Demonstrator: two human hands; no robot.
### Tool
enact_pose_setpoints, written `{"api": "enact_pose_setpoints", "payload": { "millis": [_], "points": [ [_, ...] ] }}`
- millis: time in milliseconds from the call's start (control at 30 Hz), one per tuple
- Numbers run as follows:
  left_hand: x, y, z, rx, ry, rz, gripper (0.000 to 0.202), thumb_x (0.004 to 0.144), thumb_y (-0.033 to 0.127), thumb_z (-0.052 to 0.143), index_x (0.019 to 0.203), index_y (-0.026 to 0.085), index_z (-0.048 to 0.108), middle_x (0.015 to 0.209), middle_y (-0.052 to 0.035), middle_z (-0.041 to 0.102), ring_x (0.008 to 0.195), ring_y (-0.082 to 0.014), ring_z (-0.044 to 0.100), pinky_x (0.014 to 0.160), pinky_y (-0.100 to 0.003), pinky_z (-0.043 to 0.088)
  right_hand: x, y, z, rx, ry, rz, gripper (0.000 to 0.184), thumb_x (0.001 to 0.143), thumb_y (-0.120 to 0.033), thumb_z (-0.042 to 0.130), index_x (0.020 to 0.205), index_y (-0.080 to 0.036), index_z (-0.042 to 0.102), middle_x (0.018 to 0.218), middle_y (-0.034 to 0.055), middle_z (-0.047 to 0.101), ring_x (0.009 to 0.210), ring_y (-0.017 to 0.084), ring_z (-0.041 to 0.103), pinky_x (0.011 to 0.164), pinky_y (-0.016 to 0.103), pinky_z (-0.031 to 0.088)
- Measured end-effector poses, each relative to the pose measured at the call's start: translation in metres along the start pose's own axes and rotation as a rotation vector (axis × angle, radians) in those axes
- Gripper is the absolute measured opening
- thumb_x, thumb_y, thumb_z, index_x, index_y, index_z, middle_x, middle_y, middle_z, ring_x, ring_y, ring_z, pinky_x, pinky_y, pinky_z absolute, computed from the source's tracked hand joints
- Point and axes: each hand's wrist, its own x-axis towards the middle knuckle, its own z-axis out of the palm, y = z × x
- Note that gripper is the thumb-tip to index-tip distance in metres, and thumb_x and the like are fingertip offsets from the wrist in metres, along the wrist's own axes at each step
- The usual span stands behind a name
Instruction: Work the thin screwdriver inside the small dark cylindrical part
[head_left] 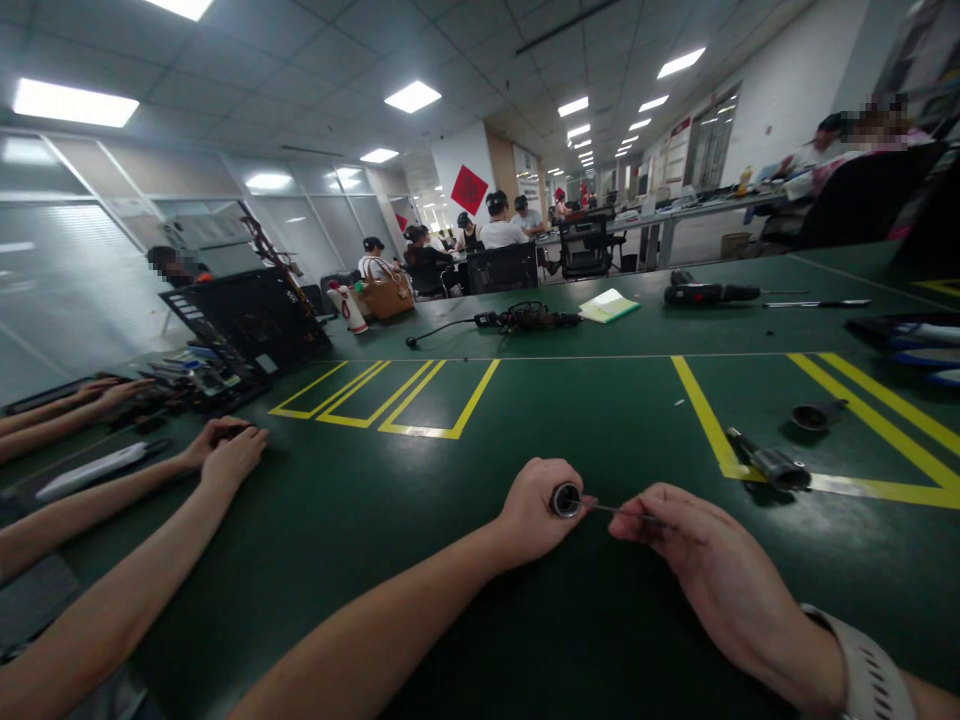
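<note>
Closed around a small dark cylindrical part with a shiny metal rim (565, 500), my left hand (529, 515) is just above the green table. The part's round open end faces me. Between the thumb and fingers of my right hand (697, 540) is a thin metal rod (611, 510), which points left toward the cylindrical part. Whether the rod's tip touches that part I cannot tell. To the right lie a metal cylindrical piece with a narrow end (781, 468) and a dark cup-shaped piece with a stem (816, 415).
Yellow tape (469, 400) marks the green table. Beyond it lie a cabled dark device (525, 317), a notepad (609, 305) and a black power screwdriver (712, 293). A co-worker's hands (229, 450) work at the left, near a white tool (94, 470) and a black panel (251, 320).
</note>
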Motion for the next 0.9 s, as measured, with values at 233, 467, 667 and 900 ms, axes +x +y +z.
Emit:
{"api": "enact_pose_setpoints", "payload": {
  "millis": [233,467,667,900],
  "points": [
    [-0.0011,0.0025,0.0001,0.164,-0.012,0.064,0.016,0.081,0.025,0.057,0.068,0.017,0.053,0.066,0.0013,0.056,0.065,-0.0129,0.052,0.065,-0.027,0.033,-0.0050,-0.0039,0.0048,-0.264,-0.025,-0.056,0.023,0.079,-0.036,0.058,0.068,-0.019,0.069,0.076,0.0040,0.068,0.083,0.024,0.060,0.082,0.039,0.039],
    [0.0005,0.0045,-0.0010,0.079,-0.020,0.096,0.017,0.078,0.025,0.060,0.066,0.017,0.050,0.065,0.0020,0.055,0.062,-0.0121,0.051,0.065,-0.027,0.034,0.0013,-0.0064,0.0030,-0.005,0.005,0.079,0.017,0.071,-0.032,0.065,0.063,-0.018,0.069,0.069,0.0037,0.070,0.075,0.022,0.062,0.080,0.037,0.042],
    [0.0015,0.0029,-0.0019,-0.007,-0.005,0.025,0.021,0.077,0.029,0.062,0.065,0.018,0.050,0.065,0.0026,0.056,0.061,-0.0115,0.052,0.067,-0.026,0.036,0.0021,-0.0047,0.0007,0.056,0.020,0.091,0.018,0.070,-0.033,0.067,0.063,-0.017,0.070,0.067,0.0034,0.070,0.073,0.020,0.062,0.077,0.033,0.044],
    [0.0022,0.0038,-0.0017,0.054,-0.016,-0.020,0.019,0.078,0.029,0.061,0.066,0.018,0.052,0.067,0.0020,0.058,0.065,-0.0126,0.054,0.068,-0.027,0.037,0.0033,-0.0048,0.0006,0.086,0.057,0.067,0.018,0.067,-0.033,0.069,0.060,-0.017,0.070,0.063,0.0027,0.068,0.070,0.020,0.061,0.074,0.034,0.044]
  ]
}}
